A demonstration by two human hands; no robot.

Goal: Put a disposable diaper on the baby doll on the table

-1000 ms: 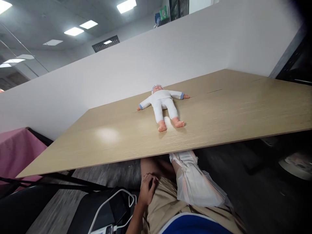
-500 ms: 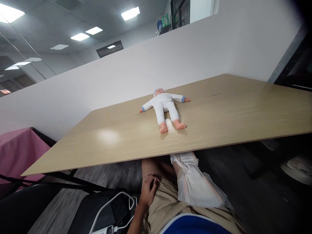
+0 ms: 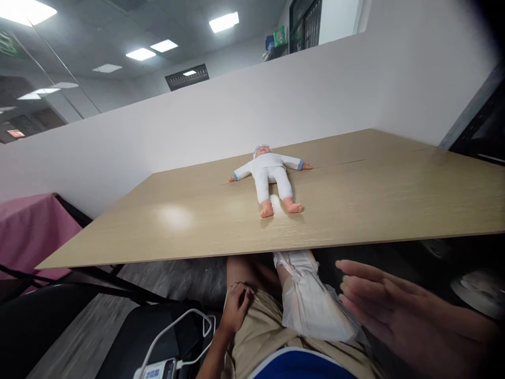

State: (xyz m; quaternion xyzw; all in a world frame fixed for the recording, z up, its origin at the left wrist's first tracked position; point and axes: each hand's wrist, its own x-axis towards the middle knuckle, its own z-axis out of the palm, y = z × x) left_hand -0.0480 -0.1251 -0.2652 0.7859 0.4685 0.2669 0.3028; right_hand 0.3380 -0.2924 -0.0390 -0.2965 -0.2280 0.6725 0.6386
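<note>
We are resting our left hand on our lap, its fingers loosely bent around nothing we can see. We are holding our right hand out with fingers straight and together, seemingly empty, just beside the diaper — whether it is touching, we cannot tell. The diaper is lying opened over the right of our lap, its far end disappearing below the edge of the table, where the doll is lying face up. Lifting straight up, we could be snagging that end; shifting a leg, we could be sending the ungripped diaper sliding off.
</note>
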